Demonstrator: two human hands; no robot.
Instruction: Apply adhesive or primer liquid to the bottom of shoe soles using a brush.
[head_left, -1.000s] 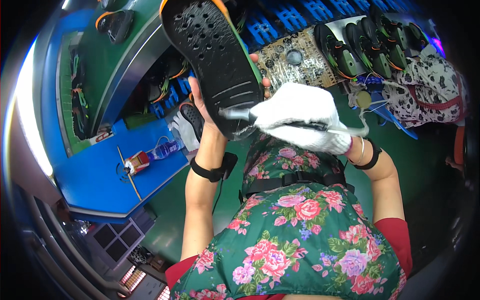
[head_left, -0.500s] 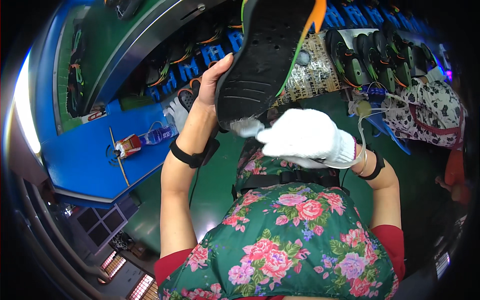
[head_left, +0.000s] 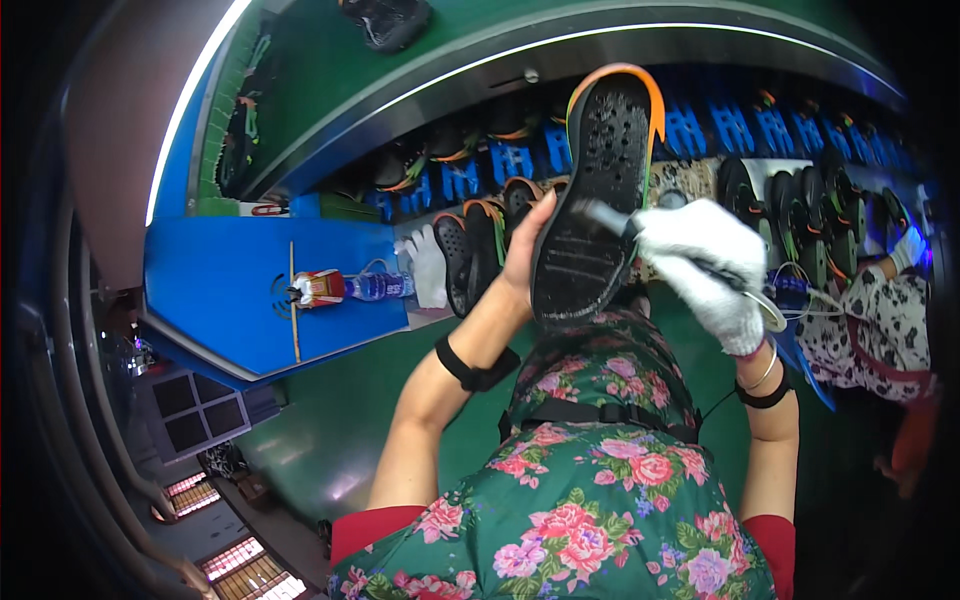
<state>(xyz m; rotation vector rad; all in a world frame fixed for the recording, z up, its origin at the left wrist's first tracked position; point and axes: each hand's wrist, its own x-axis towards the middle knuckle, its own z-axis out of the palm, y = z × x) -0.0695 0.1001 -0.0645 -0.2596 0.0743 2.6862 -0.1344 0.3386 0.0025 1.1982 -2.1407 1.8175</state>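
Observation:
My bare left hand (head_left: pixel 527 245) grips the left side of a black shoe sole (head_left: pixel 585 270) with orange and green edging. The sole stands tilted up in front of my chest, its face toward me, with small holes in its upper part and grooves lower down. In a white glove, my right hand (head_left: pixel 705 255) is closed around the handle of a brush (head_left: pixel 603 215). The bristles are over the middle of the sole and look slightly blurred. My left thumb lies along the sole's edge, while the other fingers are hidden behind it.
A blue table (head_left: pixel 215 325) at left bears a drink bottle (head_left: pixel 380 286), a red packet (head_left: pixel 320 289) and a thin stick (head_left: pixel 294 335). Beside it lie a white glove (head_left: pixel 430 268) and more soles (head_left: pixel 484 245). Blue racks (head_left: pixel 687 132) run behind; at right, more soles (head_left: pixel 812 205) and a co-worker's patterned apron (head_left: pixel 870 325).
The sole has moved lower and farther from me, so its whole length shows. The brush has gone from the sole's near end up to its middle. My view has shifted too.

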